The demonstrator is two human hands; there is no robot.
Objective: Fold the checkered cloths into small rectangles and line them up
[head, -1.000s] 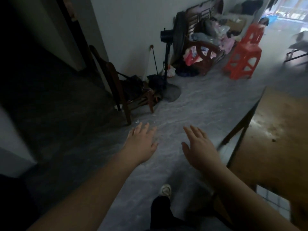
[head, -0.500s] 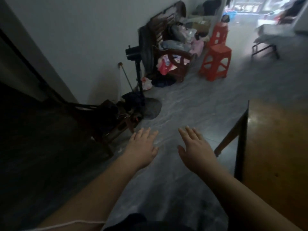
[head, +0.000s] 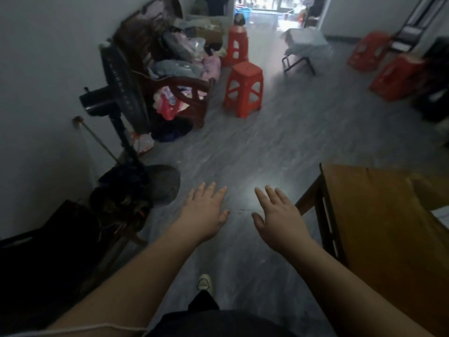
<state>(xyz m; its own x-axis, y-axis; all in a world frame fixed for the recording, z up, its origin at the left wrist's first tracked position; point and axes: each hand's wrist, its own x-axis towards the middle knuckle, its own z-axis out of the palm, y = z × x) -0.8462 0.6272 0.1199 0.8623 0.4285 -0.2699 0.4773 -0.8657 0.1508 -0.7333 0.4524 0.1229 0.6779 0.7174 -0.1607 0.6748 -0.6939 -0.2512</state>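
My left hand [head: 205,210] and my right hand [head: 279,215] are stretched out in front of me, palms down over the grey floor, fingers straight and spread. Neither hand holds anything. No checkered cloth shows in this view. A brown wooden table [head: 379,229] stands at the right, its near corner just right of my right hand. A pale edge of something lies at the table's far right border; I cannot tell what it is.
A black standing fan [head: 121,93] and a dark chair [head: 48,251] stand at the left wall. A wooden bench piled with clothes [head: 175,69] is behind them. Red plastic stools [head: 244,88] stand on the floor ahead and at the right. My shoe [head: 204,281] is below.
The view has swung right and up: the fan and bench slid left, more of the room and extra red stools came into sight. Both hands stay outstretched and empty.
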